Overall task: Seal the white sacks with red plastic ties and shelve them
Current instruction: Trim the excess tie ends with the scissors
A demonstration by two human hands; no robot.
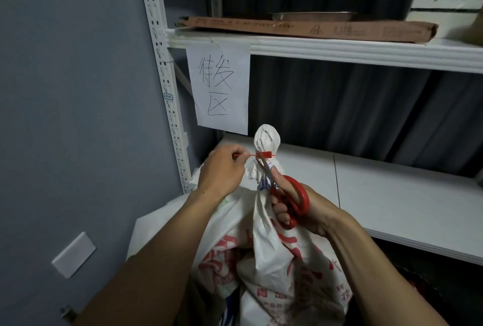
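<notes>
**Hands at the sack neck: trimming the tie tail**

Your left hand [222, 169] pinches the free tail of the red plastic tie [262, 155], drawing it out to the left. Your right hand [300, 208] grips the red-handled scissors [290, 196], with the blades pointing up toward the tie lock, close against the gathered neck of the white sack [266, 221]. The sack stands in front of you, below the lower shelf board [392, 195], its neck bunched and cinched by the tie. It has not yet been shelved.

**Hazards**

- The blades lie against the woven neck. A cut taken too close to the lock is likely to nick the sack fabric or sever the band itself, releasing the seal.
- Your left fingertips sit near the cut line. Keep the tail taut and your fingers away from the blades.
- If the tail tension drops, the sack may lean or slump, since neither hand supports its body.

**Surroundings**

- A handwritten paper sign [222, 88] hangs from the upper shelf edge, just above the sack top.
- A flat cardboard carton [313, 29] lies on the upper shelf.
- The slotted upright post [167, 95] stands at left, near your left hand.
- The lower shelf board appears bare where visible. Lifting the sack onto it means clearing its front edge.
</notes>
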